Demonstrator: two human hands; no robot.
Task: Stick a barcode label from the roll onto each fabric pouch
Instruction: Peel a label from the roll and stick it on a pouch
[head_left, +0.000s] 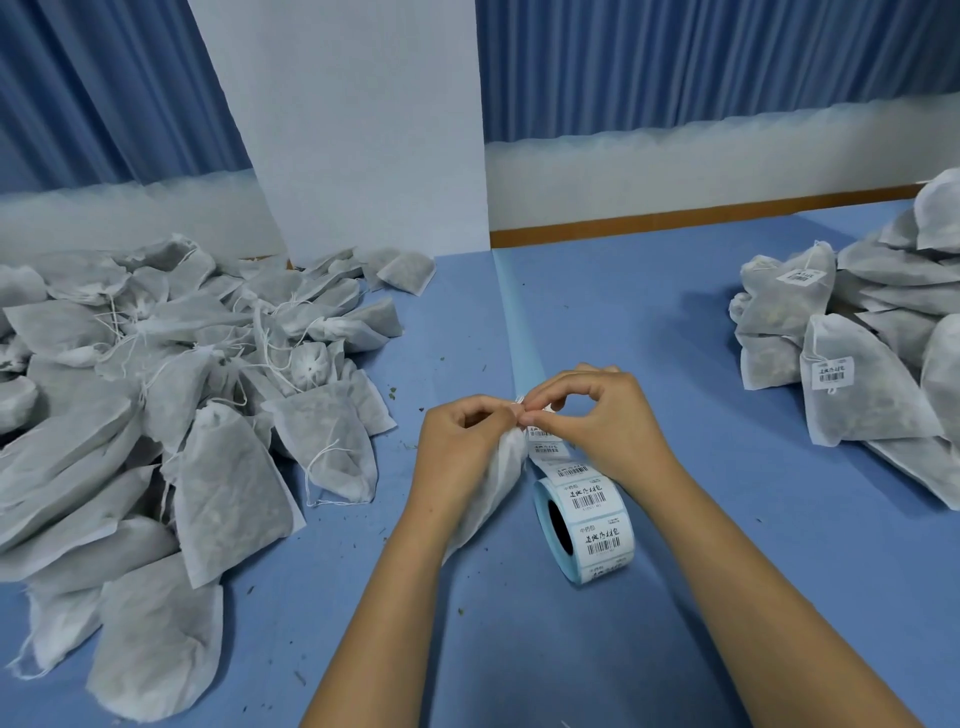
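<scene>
A roll of white barcode labels (584, 530) lies on its side on the blue table (649, 338), its strip running up toward my hands. My left hand (460, 441) grips a white fabric pouch (493, 483) that hangs down beneath it. My right hand (592, 415) pinches at the free end of the label strip, finger and thumb tips meeting my left fingertips at the pouch's top. The label itself between the fingertips is mostly hidden.
A large heap of unlabelled white drawstring pouches (156, 395) covers the table's left side. A stack of labelled pouches (857, 353) sits at the right. A white pillar (353, 130) and blue curtains stand behind. A pale backing strip (519, 322) trails away along the table.
</scene>
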